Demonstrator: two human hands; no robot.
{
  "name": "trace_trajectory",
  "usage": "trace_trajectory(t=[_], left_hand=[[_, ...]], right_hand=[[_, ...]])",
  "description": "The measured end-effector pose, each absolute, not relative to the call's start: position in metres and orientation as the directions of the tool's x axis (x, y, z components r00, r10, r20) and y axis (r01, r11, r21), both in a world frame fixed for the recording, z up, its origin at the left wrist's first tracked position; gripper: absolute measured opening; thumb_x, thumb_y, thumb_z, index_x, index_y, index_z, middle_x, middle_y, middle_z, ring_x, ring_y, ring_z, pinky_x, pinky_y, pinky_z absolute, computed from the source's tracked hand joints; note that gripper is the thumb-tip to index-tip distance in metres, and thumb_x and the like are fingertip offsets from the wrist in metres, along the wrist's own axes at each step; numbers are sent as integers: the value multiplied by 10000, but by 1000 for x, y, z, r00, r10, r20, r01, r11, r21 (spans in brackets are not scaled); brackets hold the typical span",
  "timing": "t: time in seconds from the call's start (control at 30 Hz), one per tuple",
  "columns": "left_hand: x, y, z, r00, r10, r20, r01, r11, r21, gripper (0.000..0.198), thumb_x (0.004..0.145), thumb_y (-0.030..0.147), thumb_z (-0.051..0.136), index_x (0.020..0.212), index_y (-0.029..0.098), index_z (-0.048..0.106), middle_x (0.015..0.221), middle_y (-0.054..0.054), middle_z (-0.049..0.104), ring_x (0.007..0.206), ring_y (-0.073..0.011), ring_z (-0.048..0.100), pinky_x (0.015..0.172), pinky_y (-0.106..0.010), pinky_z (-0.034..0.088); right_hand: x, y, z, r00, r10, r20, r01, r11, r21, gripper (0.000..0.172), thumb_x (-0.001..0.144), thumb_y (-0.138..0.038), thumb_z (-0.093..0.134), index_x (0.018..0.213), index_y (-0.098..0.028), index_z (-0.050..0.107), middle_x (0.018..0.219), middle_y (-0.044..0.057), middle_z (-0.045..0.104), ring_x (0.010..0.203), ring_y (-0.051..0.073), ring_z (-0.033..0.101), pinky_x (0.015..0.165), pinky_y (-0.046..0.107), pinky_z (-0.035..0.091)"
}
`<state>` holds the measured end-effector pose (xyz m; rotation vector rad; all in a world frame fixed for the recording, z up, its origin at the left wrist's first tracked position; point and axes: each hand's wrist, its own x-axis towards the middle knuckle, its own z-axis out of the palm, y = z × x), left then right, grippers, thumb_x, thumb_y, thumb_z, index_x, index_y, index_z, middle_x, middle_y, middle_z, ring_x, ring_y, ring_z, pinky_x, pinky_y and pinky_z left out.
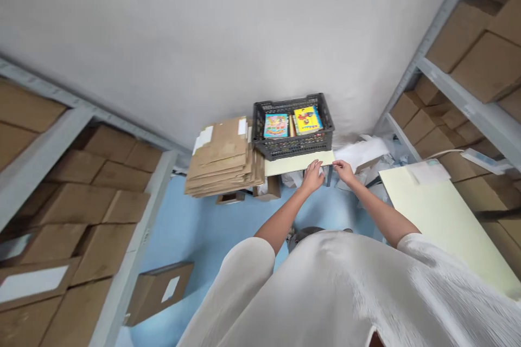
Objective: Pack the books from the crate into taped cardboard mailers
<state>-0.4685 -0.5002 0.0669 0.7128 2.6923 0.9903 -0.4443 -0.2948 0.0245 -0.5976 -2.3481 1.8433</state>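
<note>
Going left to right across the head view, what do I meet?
Boxes on the left shelf → stacked flat cardboard → black crate → right hand → large pale panel.

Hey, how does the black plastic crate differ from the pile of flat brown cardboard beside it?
The black plastic crate has slotted, see-through sides; the pile of flat brown cardboard shows plain, layered edges. The crate is an open container holding brightly printed, book-like items; the pile is just stacked layers, with white patches on top. The crate's outline is neat, while the pile's edges are uneven. Both sit side by side near the white wall.
</note>
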Motion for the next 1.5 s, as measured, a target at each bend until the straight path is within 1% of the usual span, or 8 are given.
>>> trace_trajectory(t=[0.33,0.53,0.63,0.77,1.0,1.27,1.4,1.5], left_hand=[[-505,-756,69,-917,365,163,371,626,686,677,981,157,560,1652,209,488,1701,-162,495,1591,-320,470,1330,-519,400],[-554,-884,72,-959,265,102,265,702,661,629,971,157,594,1596,208,552,1675,-171,517,1576,-340,486,1330,-519,396],[-581,-926,70,-979,202,43,181,741,647,611,960,164,620,1568,218,586,1666,-170,521,1579,-347,483,1334,-513,389],[-614,-959,69,-991,121,-50,64,782,620,594,956,182,632,1549,218,612,1732,-174,449,1578,-375,488,1322,-534,399],[-640,-979,67,-990,34,-140,-58,797,601,557,930,198,690,1485,226,647,1784,-172,373,1548,-397,522,1309,-548,406],[-649,-987,61,-996,-41,-82,-88,696,713,579,914,179,680,1485,256,621,1731,-138,461,1566,-343,502,1314,-489,418],[-659,-991,61,-988,-156,0,-93,588,803,379,905,132,636,1256,257,705,1398,-136,706,1375,-318,656,1200,-486,517],[-663,-992,63,-979,-204,15,-101,546,832,268,869,78,612,1059,244,703,1095,-91,754,1142,-269,734,1075,-436,562]], right_hand=[[-518,-562,14,-991,122,-47,87,346,-934,210,865,-274,617,999,-228,773,1127,79,818,1027,241,745,1041,431,596],[-562,-678,23,-995,100,5,43,472,-880,290,892,-257,604,1115,-216,785,1224,110,787,1045,256,741,1074,463,587],[-584,-708,30,-996,73,59,-8,558,-830,343,884,-241,604,1172,-201,786,1266,130,766,1196,286,705,1153,476,542],[-609,-727,40,-994,87,66,11,684,-729,441,868,-256,627,1285,-219,765,1389,126,715,1380,324,594,1230,514,476],[-625,-746,59,-964,226,-143,266,765,-586,471,901,-280,643,1362,-252,739,1506,122,649,1366,364,590,1158,526,516],[-626,-748,63,-934,323,-153,348,727,-592,344,875,-363,699,1193,-278,795,1436,104,687,1306,344,637,1132,516,527],[-627,-744,51,-933,355,-55,288,649,-704,264,800,-356,745,1044,-268,792,1176,83,738,1143,301,680,1095,484,547],[-629,-743,44,-942,335,-35,250,627,-738,270,784,-343,710,1030,-255,777,1060,64,730,1095,279,677,1086,460,556]])
